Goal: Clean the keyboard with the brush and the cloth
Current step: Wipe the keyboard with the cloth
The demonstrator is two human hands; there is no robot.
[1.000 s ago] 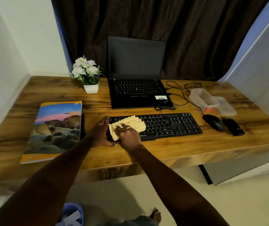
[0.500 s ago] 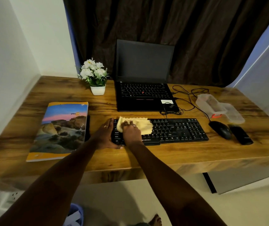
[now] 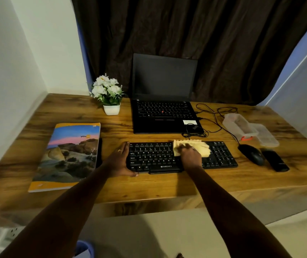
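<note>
A black keyboard lies across the middle of the wooden desk. A folded yellow cloth sits on its keys right of centre. My right hand lies on top of the cloth with its fingers curled into it, pressing it onto the keys. At the keyboard's left end, my left hand rests with its fingers straight along the side and its thumb at the front edge. No brush can be made out for certain.
An open black laptop stands behind the keyboard, with a flower pot to its left. A large book lies at the left. Cables, clear plastic packaging, a mouse and a black oblong object are at the right.
My right hand has slid the cloth along the keys from the keyboard's left end to right of centre. My left hand has stayed at the left end.
</note>
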